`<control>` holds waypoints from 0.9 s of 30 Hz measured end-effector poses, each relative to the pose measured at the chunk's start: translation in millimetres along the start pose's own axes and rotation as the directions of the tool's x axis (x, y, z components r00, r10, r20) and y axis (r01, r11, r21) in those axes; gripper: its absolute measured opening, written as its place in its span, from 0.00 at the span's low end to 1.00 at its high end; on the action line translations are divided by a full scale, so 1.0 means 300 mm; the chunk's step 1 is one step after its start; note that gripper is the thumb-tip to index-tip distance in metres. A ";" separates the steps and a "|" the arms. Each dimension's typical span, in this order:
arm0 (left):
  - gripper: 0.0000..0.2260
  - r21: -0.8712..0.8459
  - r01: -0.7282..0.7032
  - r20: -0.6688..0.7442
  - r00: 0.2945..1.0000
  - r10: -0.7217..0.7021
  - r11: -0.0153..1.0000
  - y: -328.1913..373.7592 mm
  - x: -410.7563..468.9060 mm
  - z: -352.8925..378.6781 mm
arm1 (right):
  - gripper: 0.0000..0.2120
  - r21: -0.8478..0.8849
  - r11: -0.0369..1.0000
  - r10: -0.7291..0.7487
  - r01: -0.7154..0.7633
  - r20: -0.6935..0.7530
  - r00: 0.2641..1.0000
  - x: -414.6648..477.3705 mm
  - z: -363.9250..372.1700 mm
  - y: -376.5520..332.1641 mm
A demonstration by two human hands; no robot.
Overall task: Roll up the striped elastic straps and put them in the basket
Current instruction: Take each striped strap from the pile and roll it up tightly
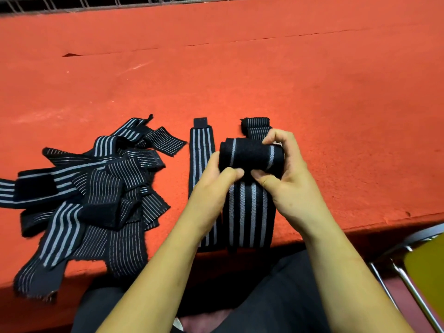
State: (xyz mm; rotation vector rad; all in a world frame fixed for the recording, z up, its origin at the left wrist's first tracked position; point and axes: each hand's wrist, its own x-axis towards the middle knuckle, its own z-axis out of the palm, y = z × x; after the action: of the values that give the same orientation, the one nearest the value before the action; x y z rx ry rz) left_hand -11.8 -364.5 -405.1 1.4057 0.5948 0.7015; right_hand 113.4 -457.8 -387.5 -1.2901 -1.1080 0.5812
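Observation:
A black strap with grey stripes is partly rolled into a thick roll (pixel 249 155) above the red table. My left hand (pixel 213 183) grips the roll's left end, thumb on its front. My right hand (pixel 286 171) grips the right end, fingers curled over the top. The strap's unrolled tail (pixel 247 215) runs flat toward the table's near edge. A second strap (pixel 200 150) lies straight just left of it. A rolled strap (pixel 257 127) sits behind the roll. A tangled heap of several more straps (pixel 96 193) lies at the left. No basket is in view.
The red felt table (pixel 264 80) stretches far and to the right. A wire grid (pixel 96 3) runs along its far edge. A metal chair frame with a yellow seat (pixel 425 267) stands at the lower right beside my dark-trousered lap.

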 end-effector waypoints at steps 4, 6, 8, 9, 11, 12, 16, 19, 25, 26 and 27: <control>0.29 0.057 0.060 -0.054 0.997 -0.057 0.997 0.009 0.003 0.007 | 0.30 -0.113 0.994 -0.006 0.012 0.057 0.998 -0.003 0.020 0.006; 0.26 0.070 0.042 -0.096 0.995 -0.035 0.997 -0.001 0.001 0.015 | 0.27 -0.191 0.981 -0.001 0.016 0.082 0.997 -0.009 0.025 0.006; 0.21 -0.036 0.016 -0.106 0.994 -0.020 0.999 -0.011 -0.004 0.011 | 0.20 -0.134 0.991 0.035 -0.018 0.128 0.991 -0.013 0.024 0.008; 0.21 -0.090 0.014 -0.097 0.995 -0.023 0.996 -0.014 -0.008 0.005 | 0.18 -0.053 0.997 0.061 -0.055 0.124 0.990 -0.012 0.026 0.004; 0.23 -0.138 0.008 -0.074 0.997 -0.018 0.990 -0.023 -0.012 -0.008 | 0.18 0.129 0.979 0.153 -0.158 0.051 0.987 -0.006 0.028 0.015; 0.23 -0.133 0.001 -0.062 0.998 -0.009 0.991 -0.026 -0.012 -0.011 | 0.19 0.135 0.970 0.201 -0.202 0.020 0.979 -0.001 0.030 0.020; 0.20 -0.044 -0.066 -0.039 0.997 0.064 0.997 -0.033 -0.004 -0.025 | 0.17 0.022 0.981 0.191 -0.192 0.038 0.981 -0.006 0.036 0.035; 0.23 0.113 -0.121 -0.019 0.992 0.124 0.986 -0.037 0.002 -0.042 | 0.16 0.116 0.981 0.151 -0.159 0.074 0.986 -0.009 0.021 0.046; 0.21 0.096 -0.021 0.057 0.998 0.016 0.995 -0.060 0.006 -0.046 | 0.23 0.322 0.932 0.178 -0.168 0.001 0.984 -0.009 0.018 0.090; 0.18 0.060 0.018 0.062 0.998 -0.022 0.998 -0.067 0.003 -0.044 | 0.23 0.311 0.936 0.179 -0.166 -0.012 0.984 -0.009 0.019 0.094; 0.16 0.022 0.053 0.076 0.996 -0.054 0.998 -0.072 -0.002 -0.039 | 0.23 0.286 0.944 0.177 -0.166 -0.015 0.984 -0.010 0.017 0.097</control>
State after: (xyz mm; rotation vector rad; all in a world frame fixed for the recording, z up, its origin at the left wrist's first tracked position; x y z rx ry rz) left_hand -19.0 -357.7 -427.6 1.4233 0.5783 0.5981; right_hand 114.1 -451.1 -416.5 -1.1478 -0.8475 0.8106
